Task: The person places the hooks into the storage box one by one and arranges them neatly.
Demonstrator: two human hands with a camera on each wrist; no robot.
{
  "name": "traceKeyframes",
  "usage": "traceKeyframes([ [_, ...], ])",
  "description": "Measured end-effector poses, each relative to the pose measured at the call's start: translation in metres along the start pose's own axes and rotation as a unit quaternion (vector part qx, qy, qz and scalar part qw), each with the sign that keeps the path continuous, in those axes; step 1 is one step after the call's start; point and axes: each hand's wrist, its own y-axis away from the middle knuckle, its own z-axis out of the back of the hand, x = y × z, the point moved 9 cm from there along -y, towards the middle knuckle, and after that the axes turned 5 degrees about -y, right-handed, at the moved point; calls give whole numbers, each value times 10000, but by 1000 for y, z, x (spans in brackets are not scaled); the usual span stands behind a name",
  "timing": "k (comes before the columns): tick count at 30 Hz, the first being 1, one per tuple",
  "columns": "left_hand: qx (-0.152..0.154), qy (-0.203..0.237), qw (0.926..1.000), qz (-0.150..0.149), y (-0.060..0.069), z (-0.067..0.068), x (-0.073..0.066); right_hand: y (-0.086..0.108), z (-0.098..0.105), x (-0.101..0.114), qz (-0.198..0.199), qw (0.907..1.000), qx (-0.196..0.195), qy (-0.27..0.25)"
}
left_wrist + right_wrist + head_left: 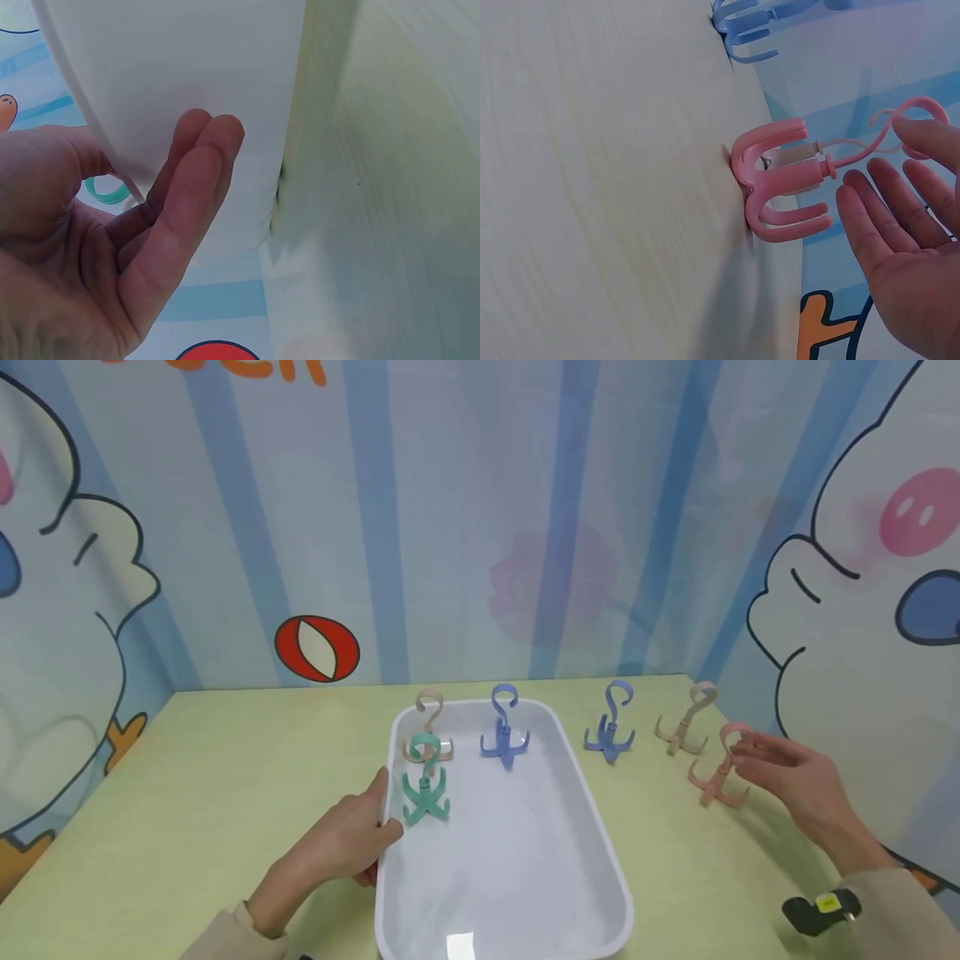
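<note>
My left hand (351, 837) holds the left rim of a white tray (517, 860), thumb over the rim and fingers along the outer wall (247, 67). At the right, my right hand (797, 777) pinches the curved top of a pink four-prong hanging hook (717, 783). Its prongs (780, 180) are down at the table, and the stem leans towards the hand. Inside the tray stand a green hook (426, 793), a beige hook (429, 748) partly hidden behind it, and a blue hook (504, 742).
Right of the tray, a blue hook (610, 735) and a beige hook (681, 733) stand on the pale yellow table (225, 810). A striped, cartoon-printed backdrop (465, 527) rises behind the table and along its sides.
</note>
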Motion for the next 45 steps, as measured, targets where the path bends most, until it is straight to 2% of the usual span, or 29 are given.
traceKeyframes([
  [5, 3, -54, 10000, 2, -1, 0, 0, -8, -1, 2, -116, 9942, -135, 1057],
  [9, -10, -62, 10000, -14, -1, 0, 1, -12, -1, 4, -246, 9773, -154, 2099],
  [12, -9, -48, 10000, -10, -1, 0, 1, -15, -2, 3, -351, 9724, -43, 2306],
  [16, -6, -40, 10000, 15, 0, 0, 2, -19, -6, 2, -411, 9755, 185, 2151],
  [23, -28, 3, 10000, 18, 0, 0, 1, -22, -13, 2, -356, 9853, 537, 1581],
  [34, -24, 14, 10000, 44, 0, 0, 1, -24, -16, 3, -315, 9963, 226, 767],
  [40, -27, -2, 9999, 106, -2, 0, 3, -22, -19, 4, -248, 9966, 292, 723],
  [45, -5, 24, 10000, 34, -1, 0, 2, -22, -23, 9, -183, 9980, 434, 429],
])
